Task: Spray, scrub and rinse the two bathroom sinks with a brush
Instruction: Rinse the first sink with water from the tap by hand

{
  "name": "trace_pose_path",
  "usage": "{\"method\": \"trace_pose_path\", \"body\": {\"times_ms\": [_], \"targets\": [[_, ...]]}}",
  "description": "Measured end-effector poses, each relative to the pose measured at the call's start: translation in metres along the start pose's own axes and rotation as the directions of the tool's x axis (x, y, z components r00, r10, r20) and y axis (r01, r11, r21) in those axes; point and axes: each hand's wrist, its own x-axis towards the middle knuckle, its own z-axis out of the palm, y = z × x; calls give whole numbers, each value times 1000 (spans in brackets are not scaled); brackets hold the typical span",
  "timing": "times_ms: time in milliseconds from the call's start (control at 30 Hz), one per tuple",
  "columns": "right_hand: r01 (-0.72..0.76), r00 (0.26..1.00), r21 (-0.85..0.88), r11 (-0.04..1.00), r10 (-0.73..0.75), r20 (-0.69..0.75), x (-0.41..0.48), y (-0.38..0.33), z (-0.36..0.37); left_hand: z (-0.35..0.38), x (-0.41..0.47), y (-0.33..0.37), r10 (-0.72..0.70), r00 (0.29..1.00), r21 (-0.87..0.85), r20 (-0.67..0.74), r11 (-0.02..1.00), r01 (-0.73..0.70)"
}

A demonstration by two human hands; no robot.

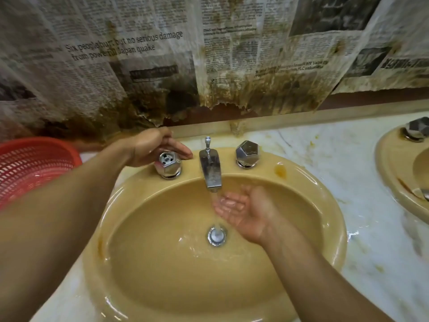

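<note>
A wet tan oval sink [144, 247] fills the middle of the view. Water runs from its chrome spout [210, 169] down to the drain [216, 235]. My right hand [241, 211] is cupped palm up under the stream, fingers relaxed, holding nothing. My left hand [155, 145] hovers just behind and above the left chrome tap handle [168, 164], fingers extended; I cannot tell whether it touches the handle. The right tap handle [247, 154] stands untouched. A second tan sink [394, 173] shows at the right edge. No brush or spray bottle is visible.
A red plastic mesh basket [30, 166] sits at the left on the white marble counter [348, 163]. Stained, torn newspaper [162, 66] covers the wall behind the sinks. The second sink's chrome tap handle [416, 130] is at the far right.
</note>
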Motion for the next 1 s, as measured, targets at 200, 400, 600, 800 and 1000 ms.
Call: {"method": "trace_pose_path", "body": {"times_ms": [200,400,600,800,1000], "targets": [[-58,998,149,987,55,26,-2,15,5,26,-4,-68,231,860,-313,-456,863,-397],[205,962,-48,978,-193,192,-52,-43,41,53,-8,-80,373,716,16,-591,892,-452],[285,919,-434,855,-115,377,-48,-52,124,50,-12,-78,447,680,149,-582,880,-451],[447,894,-396,802,-384,231,-31,-48,106,36,-18,-74,344,826,-7,-448,922,-387],[277,918,-176,945,-314,-241,6,-2,32,35,-16,-72,323,823,-50,-467,920,-390]]}}
